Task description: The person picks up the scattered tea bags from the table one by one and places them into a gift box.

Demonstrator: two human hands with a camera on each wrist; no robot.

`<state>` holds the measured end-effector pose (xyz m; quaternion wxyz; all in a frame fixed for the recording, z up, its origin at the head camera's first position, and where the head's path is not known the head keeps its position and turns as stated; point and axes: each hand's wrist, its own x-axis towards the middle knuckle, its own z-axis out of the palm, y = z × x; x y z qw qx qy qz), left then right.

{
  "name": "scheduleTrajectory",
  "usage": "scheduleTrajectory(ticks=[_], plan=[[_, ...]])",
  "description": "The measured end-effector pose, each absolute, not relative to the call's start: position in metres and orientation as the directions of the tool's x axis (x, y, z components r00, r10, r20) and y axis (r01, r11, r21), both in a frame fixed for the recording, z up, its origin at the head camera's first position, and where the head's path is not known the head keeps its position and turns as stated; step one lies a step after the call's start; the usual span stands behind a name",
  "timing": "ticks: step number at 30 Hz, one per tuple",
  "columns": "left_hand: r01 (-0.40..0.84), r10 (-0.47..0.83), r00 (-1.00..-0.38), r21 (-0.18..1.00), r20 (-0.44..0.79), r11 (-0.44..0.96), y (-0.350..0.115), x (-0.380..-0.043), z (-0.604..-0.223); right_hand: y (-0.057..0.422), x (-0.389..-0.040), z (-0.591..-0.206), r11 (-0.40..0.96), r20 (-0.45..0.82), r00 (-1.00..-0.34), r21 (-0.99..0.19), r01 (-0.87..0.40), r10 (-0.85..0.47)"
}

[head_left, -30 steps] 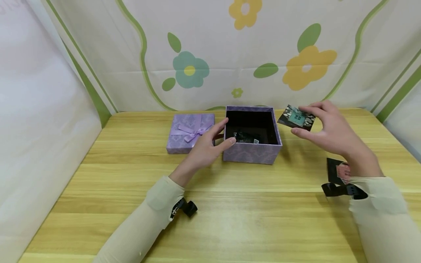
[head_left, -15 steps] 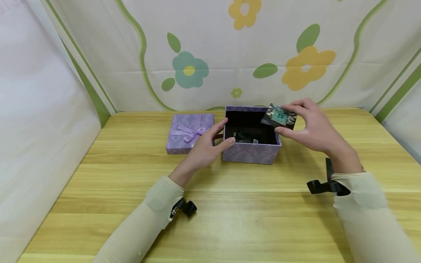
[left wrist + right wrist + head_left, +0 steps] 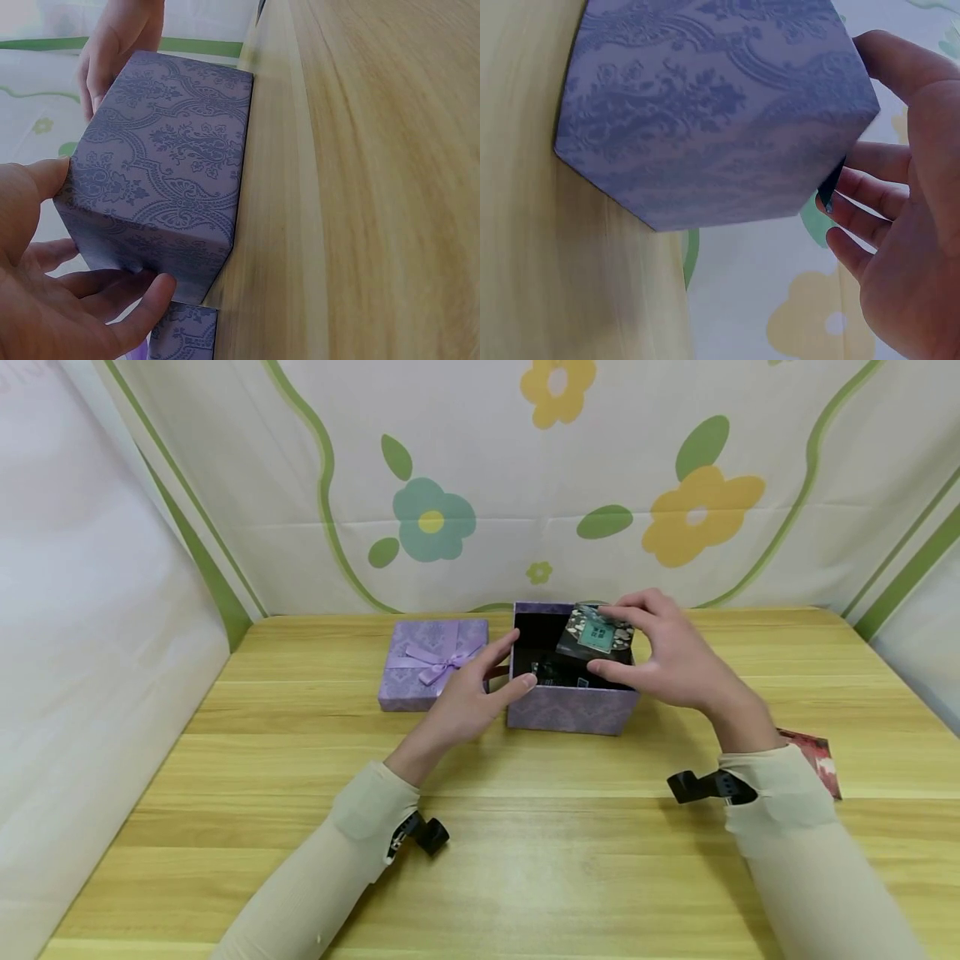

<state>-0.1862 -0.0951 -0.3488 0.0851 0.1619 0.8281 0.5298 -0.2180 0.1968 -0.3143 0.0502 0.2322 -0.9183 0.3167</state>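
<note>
A purple patterned gift box (image 3: 573, 710) stands uncovered on the table, its inside black. My left hand (image 3: 467, 700) holds its near left corner, thumb at the front rim and fingers along the side wall. Between thumb and fingers of my right hand (image 3: 663, 653) is a square black packet with a teal label (image 3: 597, 635), tilted over the right half of the opening. Another dark packet (image 3: 550, 674) lies inside, partly covered by the held one. In the right wrist view a dark corner of the packet (image 3: 829, 184) shows past the rim; the rest is hidden by the box.
The box's lid (image 3: 429, 683), with a lilac ribbon bow, lies left of the box. A red packet (image 3: 822, 762) sticks out from behind my right sleeve. A flowered cloth (image 3: 315, 560) hangs along the table's back edge.
My right hand has carried the teal-labelled packet leftward, from beside the box to over its opening. The left hand and the box have stayed put.
</note>
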Motion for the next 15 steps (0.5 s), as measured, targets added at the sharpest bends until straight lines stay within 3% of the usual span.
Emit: scheduleTrajectory(ticks=[15], plan=[[0.176,0.359,-0.933,0.91,0.032,0.376,-0.094,-0.188,-0.35,0.172,-0.227,-0.319,0.689,0.243,-0.865,-0.528,-0.497,-0.438]])
